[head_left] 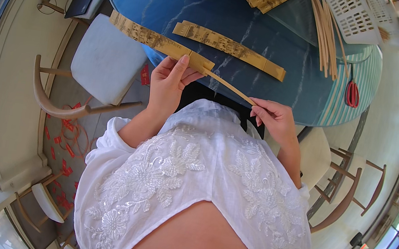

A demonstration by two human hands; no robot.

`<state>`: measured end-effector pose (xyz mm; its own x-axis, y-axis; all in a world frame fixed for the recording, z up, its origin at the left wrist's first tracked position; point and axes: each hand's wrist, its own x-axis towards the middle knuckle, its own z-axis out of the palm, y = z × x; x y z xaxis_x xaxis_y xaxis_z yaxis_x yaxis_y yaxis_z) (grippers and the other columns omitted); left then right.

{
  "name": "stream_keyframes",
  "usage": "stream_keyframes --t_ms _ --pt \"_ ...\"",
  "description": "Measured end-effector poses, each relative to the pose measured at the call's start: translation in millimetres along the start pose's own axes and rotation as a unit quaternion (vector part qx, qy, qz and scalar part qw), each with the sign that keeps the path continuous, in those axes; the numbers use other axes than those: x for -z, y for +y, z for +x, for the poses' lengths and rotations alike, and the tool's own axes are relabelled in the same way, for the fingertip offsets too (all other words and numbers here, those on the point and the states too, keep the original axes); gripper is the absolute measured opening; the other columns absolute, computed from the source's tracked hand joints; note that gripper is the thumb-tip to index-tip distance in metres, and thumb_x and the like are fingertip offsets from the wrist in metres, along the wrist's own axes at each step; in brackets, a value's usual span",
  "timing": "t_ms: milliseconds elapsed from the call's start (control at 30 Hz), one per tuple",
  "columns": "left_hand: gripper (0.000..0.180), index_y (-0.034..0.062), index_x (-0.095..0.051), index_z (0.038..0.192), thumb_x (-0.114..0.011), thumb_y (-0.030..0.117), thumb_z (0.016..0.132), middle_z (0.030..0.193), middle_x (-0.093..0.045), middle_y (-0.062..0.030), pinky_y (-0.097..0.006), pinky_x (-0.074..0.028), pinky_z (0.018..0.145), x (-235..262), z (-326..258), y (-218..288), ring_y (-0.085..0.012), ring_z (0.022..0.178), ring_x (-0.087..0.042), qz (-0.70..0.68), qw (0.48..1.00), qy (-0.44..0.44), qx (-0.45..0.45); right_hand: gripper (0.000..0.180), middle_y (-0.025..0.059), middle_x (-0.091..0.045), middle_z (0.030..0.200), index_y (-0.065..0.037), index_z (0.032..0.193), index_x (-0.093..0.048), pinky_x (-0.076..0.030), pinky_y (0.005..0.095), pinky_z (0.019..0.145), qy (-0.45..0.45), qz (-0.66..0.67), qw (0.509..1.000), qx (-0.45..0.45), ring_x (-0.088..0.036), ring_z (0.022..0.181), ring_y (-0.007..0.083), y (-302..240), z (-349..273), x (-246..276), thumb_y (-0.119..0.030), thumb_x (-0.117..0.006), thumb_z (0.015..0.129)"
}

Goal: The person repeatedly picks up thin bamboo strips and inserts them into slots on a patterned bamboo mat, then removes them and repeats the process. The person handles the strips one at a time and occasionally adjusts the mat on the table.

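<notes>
Pale floor, curved wooden chairs [79, 107] and a run of windows along the rim frame a round blue table [274, 28] with marble-like veining, seen from the head camera looking steeply down past a white embroidered blouse [191, 184].

At the near edge of that table, the left hand [169, 82] pinches a flat bundle of bamboo slips [160, 43], thumb pressed on top and fingers curled beneath, so the bundle juts out past the table rim. The right hand [274, 117] has thumb and fingertips closed together on the near end of 1 thin bamboo strip [230, 87], whose far end meets the bundle.

Such a strip looks light, stiff along its length yet likely to snap if bent hard; its smooth face may slip, so a hold near the end suits it.

A second bundle [230, 48] lies flat just beyond, loose strips [327, 35] farther right, red-handled scissors [353, 92] near the striped edge, and a white lattice basket [358, 14] at the top.
</notes>
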<state>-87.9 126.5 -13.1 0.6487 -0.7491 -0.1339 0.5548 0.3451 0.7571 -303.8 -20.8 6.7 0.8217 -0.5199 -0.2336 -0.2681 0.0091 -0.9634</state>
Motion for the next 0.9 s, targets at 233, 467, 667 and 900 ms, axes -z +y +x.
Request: stream_keyframes --t_ms 233,467,667,900 --pt "0.021 -0.0016 -0.055 0.108 -0.048 0.013 0.094 0.103 -0.063 -0.0134 -0.037 -0.053 0.082 -18.9 -2.5 -8.0 -0.0244 0.093 -0.064 0.039 0.998 -0.043 0.026 0.024 0.0039 -0.064 0.074 0.0 0.107 -0.064 -0.046 0.0196 0.056 -0.039 0.05 0.998 -0.029 -0.055 0.06 0.006 -12.6 15.8 -21.2 -0.005 -0.061 0.084" --pt "0.021 -0.0011 -0.055 0.107 -0.048 0.014 0.094 0.102 -0.063 -0.0134 -0.034 -0.055 0.078 -4.6 4.6 -0.3 -0.0217 0.089 -0.065 0.039 0.999 -0.027 0.024 0.018 0.0063 -0.066 0.075 0.001 0.098 -0.067 -0.047 0.0198 0.058 -0.059 0.081 0.995 -0.012 -0.059 0.062 0.0081 -0.8 12.9 -6.5 -0.002 -0.063 0.081" --pt "0.019 -0.0005 -0.055 0.104 -0.048 0.014 0.094 0.099 -0.063 -0.0133 -0.033 -0.055 0.077 -2.6 10.8 -1.9 -0.0197 0.086 -0.065 0.008 0.999 -0.035 0.04 0.013 0.0068 -0.066 0.075 0.001 0.092 -0.068 -0.047 0.0192 0.057 -0.062 0.101 0.993 0.015 -0.059 0.062 0.0086 -6.2 18.6 -11.0 -0.001 -0.064 0.079" --pt "0.019 -0.0021 -0.053 0.105 -0.049 0.013 0.093 0.101 -0.063 -0.0146 -0.039 -0.054 0.081 -17.8 0.4 -12.9 -0.0251 0.092 -0.064 0.011 0.988 -0.092 0.122 0.011 0.0056 -0.066 0.071 0.0 0.089 -0.067 -0.045 0.0191 0.054 -0.015 0.045 0.996 0.07 -0.059 0.06 0.0069 -9.3 36.2 -27.6 -0.005 -0.066 0.08"
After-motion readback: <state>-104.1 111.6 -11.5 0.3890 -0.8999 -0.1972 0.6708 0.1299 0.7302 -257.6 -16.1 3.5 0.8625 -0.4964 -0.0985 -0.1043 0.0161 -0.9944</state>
